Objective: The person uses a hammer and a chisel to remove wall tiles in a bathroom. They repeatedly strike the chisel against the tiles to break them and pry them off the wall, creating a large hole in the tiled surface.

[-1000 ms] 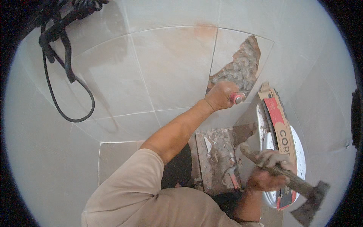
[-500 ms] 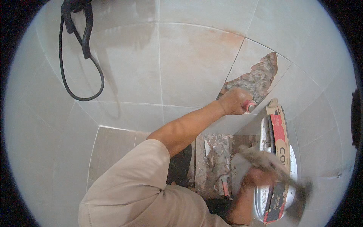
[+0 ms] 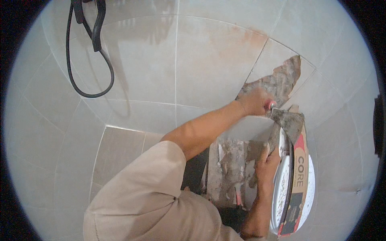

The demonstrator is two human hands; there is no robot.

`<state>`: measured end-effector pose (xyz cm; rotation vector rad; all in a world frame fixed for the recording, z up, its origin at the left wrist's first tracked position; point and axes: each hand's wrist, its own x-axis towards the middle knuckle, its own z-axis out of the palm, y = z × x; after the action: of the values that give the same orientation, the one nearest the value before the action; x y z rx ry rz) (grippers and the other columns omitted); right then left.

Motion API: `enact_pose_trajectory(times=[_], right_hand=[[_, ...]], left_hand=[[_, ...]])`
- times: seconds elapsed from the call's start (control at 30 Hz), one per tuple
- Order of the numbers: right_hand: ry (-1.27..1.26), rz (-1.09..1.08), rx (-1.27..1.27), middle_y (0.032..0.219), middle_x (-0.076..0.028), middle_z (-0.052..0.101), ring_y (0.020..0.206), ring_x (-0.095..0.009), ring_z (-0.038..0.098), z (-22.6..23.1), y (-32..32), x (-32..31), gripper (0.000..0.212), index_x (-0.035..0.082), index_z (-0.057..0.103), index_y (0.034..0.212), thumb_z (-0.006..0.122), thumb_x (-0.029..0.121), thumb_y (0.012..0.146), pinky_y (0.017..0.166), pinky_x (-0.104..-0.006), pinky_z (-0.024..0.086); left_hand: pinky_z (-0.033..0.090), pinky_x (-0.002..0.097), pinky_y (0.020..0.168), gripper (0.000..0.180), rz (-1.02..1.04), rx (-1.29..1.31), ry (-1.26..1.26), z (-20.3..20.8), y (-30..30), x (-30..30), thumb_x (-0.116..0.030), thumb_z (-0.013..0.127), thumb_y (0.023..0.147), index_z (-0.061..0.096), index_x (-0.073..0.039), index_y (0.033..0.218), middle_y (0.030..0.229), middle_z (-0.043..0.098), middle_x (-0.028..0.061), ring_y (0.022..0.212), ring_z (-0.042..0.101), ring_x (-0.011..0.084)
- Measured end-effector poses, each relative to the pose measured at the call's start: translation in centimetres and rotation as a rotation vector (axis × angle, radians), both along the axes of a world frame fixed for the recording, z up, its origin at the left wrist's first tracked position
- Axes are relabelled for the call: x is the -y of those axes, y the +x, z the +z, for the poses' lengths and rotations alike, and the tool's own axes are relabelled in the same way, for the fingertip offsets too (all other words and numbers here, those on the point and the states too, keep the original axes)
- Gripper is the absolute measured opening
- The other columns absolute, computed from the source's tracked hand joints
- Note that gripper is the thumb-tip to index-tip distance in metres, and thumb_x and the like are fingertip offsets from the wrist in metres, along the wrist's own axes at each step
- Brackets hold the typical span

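My left hand (image 3: 255,102) is closed around the red grip of a chisel (image 3: 271,105), held against the broken-out patch (image 3: 286,76) in the tiled wall. The chisel's blade is hidden by the hand. With my right hand (image 3: 267,162) I grip the handle of a hammer; its dusty head (image 3: 290,120) is up at the chisel's butt end, apparently touching it. Rough mortar and reddish, jagged edges show inside the patch.
A white toilet (image 3: 278,201) stands at right, with a flattened cardboard box (image 3: 299,168) lying along it. Below my arms, rubble (image 3: 231,160) and a red-handled tool (image 3: 238,195) lie on the floor. A black hose (image 3: 111,80) hangs at upper left.
The hammer has swung up from low on the right to the chisel's end, my right hand rising with it. My left hand keeps the chisel at the patch. The view has shifted slightly.
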<state>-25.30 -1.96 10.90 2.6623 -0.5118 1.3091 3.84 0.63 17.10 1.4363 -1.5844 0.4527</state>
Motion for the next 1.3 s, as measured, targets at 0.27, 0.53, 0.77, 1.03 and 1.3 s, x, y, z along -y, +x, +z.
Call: enact_pose_trajectory(times=[0.27,0.53,0.77,1.03,1.3], right_hand=[[0.935,0.756,0.781,0.081,-0.009,0.057,0.065,-0.016,0.056,9.6,0.3,-4.2,0.040,0.003,0.053,0.112,0.055,0.043,0.107,0.052,-0.0298,0.047],[1.095,0.432,0.657,0.078,-0.006,0.053,0.060,-0.014,0.052,6.6,-2.8,-6.7,0.043,0.002,0.051,0.115,0.050,0.045,0.108,0.047,-0.0269,0.042],[1.169,0.173,0.433,0.091,-0.006,0.055,0.076,-0.014,0.053,-3.1,-5.4,-6.7,0.047,0.000,0.054,0.119,0.050,0.045,0.107,0.061,-0.0312,0.046],[1.243,0.144,0.349,0.105,-0.013,0.065,0.093,-0.023,0.061,-0.5,-6.3,-8.0,0.047,-0.004,0.057,0.128,0.048,0.037,0.107,0.083,-0.0385,0.050],[1.140,0.318,0.549,0.078,-0.005,0.051,0.063,-0.013,0.052,2.0,-4.8,-7.3,0.052,-0.001,0.054,0.115,0.053,0.051,0.104,0.052,-0.0284,0.043]], left_hand=[[0.056,0.0460,0.071,0.029,0.025,-0.048,0.000,0.3,1.6,0.6,-0.031,0.081,0.078,0.069,-0.005,0.085,0.083,0.071,0.0195,0.076,0.068,0.0393],[0.052,0.0387,0.066,0.028,-0.146,-0.480,0.267,2.8,-0.8,-3.0,-0.027,0.083,0.087,0.068,-0.003,0.087,0.083,0.073,0.0092,0.075,0.069,0.0178],[0.048,0.0499,0.070,0.034,-0.124,0.054,0.048,-1.3,-4.3,-0.7,-0.030,0.080,0.085,0.059,-0.005,0.076,0.078,0.061,0.0163,0.078,0.061,0.0414],[0.048,0.0496,0.071,0.026,-0.151,0.164,-0.011,-0.1,-2.6,0.2,-0.021,0.077,0.081,0.058,-0.005,0.074,0.078,0.061,0.0146,0.079,0.062,0.0399],[0.052,0.0485,0.073,0.024,-0.183,0.126,-0.035,0.2,-1.8,0.5,-0.020,0.079,0.076,0.059,-0.006,0.074,0.080,0.063,0.0147,0.080,0.064,0.0397]])
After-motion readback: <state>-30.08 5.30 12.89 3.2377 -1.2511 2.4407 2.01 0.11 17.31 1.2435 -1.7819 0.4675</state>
